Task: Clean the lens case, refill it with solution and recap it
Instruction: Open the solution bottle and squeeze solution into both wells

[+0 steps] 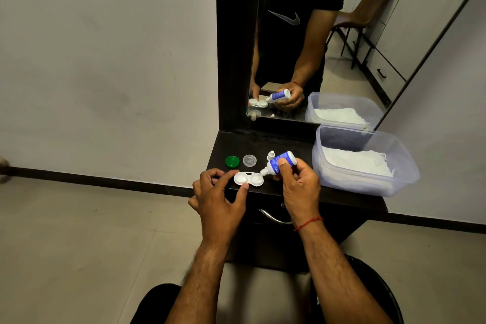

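Though uncapped — twin-welled white case point(248, 178)

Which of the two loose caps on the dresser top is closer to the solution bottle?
The clear cap, the one sitting just left of the solution bottle. The green cap lies farther left, on the clear cap's other side.

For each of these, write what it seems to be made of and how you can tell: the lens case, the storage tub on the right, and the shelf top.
Lens case: white opaque plastic by its look, smooth moulded wells with a slight sheen.
Storage tub: clear, slightly frosted plastic; the white cloth shows through its walls.
Shelf top: dark, matte board, probably laminated wood, with a flat squared edge; the exact material is unclear.
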